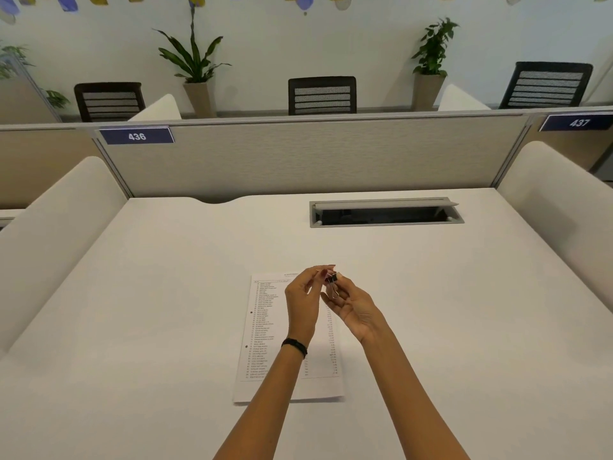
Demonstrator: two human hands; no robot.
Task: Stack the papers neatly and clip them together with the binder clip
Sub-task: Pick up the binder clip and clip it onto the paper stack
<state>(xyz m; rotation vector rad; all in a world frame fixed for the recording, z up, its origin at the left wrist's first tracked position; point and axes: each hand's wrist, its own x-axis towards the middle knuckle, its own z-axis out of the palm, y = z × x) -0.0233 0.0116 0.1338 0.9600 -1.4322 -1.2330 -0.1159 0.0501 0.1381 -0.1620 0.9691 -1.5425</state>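
A stack of printed papers (265,330) lies flat on the white desk (149,310), long side running away from me, edges roughly aligned. Both my hands hover above its far end. A small black binder clip (332,283) with silver wire handles is pinched between them. My right hand (355,307) holds the clip from the right, palm turned up. My left hand (303,303) grips it from the left with thumb and fingertips; a dark band sits on that wrist. The hands and forearms hide the middle and right part of the papers.
An open cable slot (386,214) with a grey lid is set in the desk at the back right. A grey partition (298,157) closes the far side, and cream padded dividers (49,234) flank the desk on both sides. Chairs and potted plants stand beyond.
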